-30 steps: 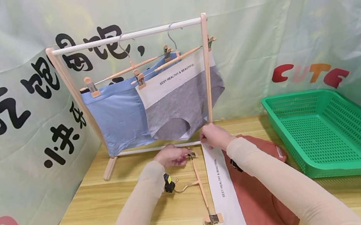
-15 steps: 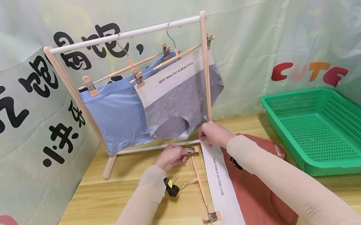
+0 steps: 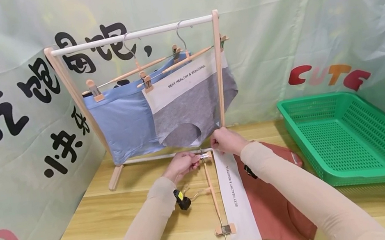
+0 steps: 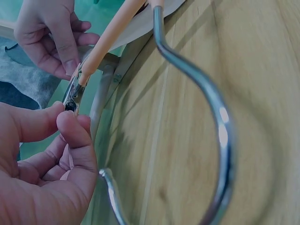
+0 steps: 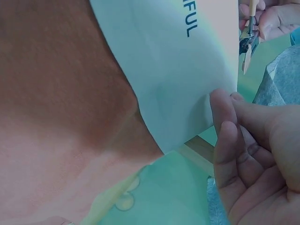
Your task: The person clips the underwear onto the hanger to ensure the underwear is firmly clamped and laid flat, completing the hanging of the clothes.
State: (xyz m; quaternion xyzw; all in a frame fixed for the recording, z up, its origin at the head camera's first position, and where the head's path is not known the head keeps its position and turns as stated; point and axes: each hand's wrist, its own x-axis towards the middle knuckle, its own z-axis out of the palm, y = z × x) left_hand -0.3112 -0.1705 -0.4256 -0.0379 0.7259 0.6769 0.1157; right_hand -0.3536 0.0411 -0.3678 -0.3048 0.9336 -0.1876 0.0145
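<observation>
Rust-red underwear (image 3: 268, 200) with a white printed waistband (image 3: 235, 213) lies on the table. My right hand (image 3: 228, 141) pinches the far corner of that waistband between thumb and fingers, as the right wrist view shows. My left hand (image 3: 183, 165) pinches the handles of the far clip (image 3: 205, 156) on a clip hanger (image 3: 209, 177). That clip sits just left of the waistband corner, apart from it in the right wrist view. The near clip (image 3: 225, 229) is at the waistband's near end. The hanger's metal hook (image 4: 225, 136) points left.
A small drying rack (image 3: 221, 70) stands behind, with blue underwear (image 3: 122, 122) and grey underwear (image 3: 190, 108) clipped on hangers. At the right is a green basket (image 3: 372, 176). Printed cloth hangs around the table.
The left hand has lifted the hanger's far clip slightly away from me, level with the waistband corner. The right hand keeps its pinch. The view has shifted a little.
</observation>
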